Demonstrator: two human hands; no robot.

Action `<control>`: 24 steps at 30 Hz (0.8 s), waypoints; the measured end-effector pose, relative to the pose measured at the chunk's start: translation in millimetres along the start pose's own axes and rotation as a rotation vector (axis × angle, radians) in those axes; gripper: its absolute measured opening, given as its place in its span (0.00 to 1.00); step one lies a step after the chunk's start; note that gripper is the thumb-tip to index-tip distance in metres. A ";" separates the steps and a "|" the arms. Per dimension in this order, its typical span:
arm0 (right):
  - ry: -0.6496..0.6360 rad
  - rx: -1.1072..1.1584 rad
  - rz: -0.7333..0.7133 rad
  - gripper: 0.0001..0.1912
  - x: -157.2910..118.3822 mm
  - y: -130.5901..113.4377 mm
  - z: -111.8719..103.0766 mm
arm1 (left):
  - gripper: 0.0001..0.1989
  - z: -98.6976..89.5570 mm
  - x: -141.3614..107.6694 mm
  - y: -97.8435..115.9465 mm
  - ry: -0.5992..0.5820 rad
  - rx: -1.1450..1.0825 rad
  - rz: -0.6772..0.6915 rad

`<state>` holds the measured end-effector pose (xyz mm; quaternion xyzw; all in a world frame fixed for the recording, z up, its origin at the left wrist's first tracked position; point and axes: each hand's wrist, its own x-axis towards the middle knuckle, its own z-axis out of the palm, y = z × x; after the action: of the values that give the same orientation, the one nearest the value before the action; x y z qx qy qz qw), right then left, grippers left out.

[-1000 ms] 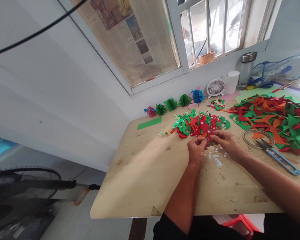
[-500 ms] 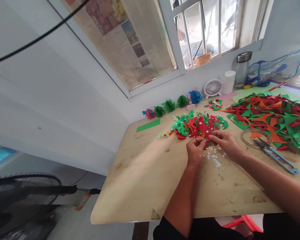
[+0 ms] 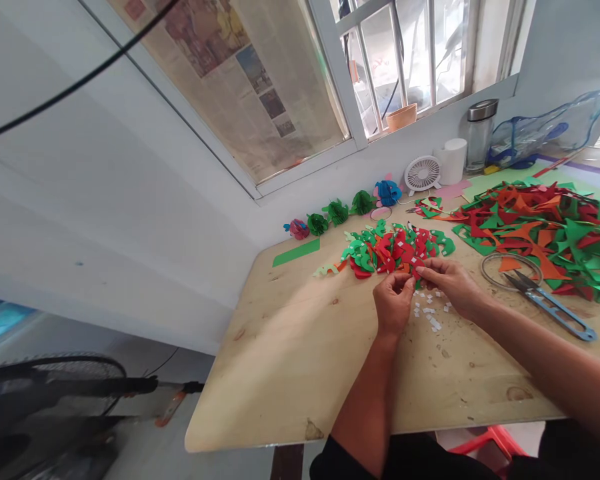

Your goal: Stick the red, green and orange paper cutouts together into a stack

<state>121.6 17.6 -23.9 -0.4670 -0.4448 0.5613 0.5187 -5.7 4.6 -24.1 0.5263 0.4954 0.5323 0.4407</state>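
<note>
The fingertips of the left hand (image 3: pixel 394 301) and right hand (image 3: pixel 451 283) cover part of the red paper piece (image 3: pixel 417 264) they pinch, so its full outline is hidden. The white bits (image 3: pixel 435 323) are too small to tell apart clearly. The newspaper's (image 3: pixel 300 100) print is unreadable. A dark, blurred shape, probably a fan (image 3: pixel 65 381), runs off the left edge. The bottom edge cuts the red stool (image 3: pixel 497 440); the right edge crops the paper scraps (image 3: pixel 543 223).
</note>
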 end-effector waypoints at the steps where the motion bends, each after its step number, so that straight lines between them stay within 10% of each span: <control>1: -0.004 0.003 -0.006 0.18 0.3 0.6 -0.4 | 0.07 -0.1 0.1 0.3 -0.003 -0.009 -0.008; 24: -0.043 -0.114 -0.048 0.17 0.8 0.9 0.8 | 0.06 -1.0 2.6 3.0 -0.011 0.017 -0.073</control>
<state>120.6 18.3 -24.7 -0.4727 -0.4981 0.5324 0.4949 -6.6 6.8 -20.7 0.5145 0.5164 0.5087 0.4580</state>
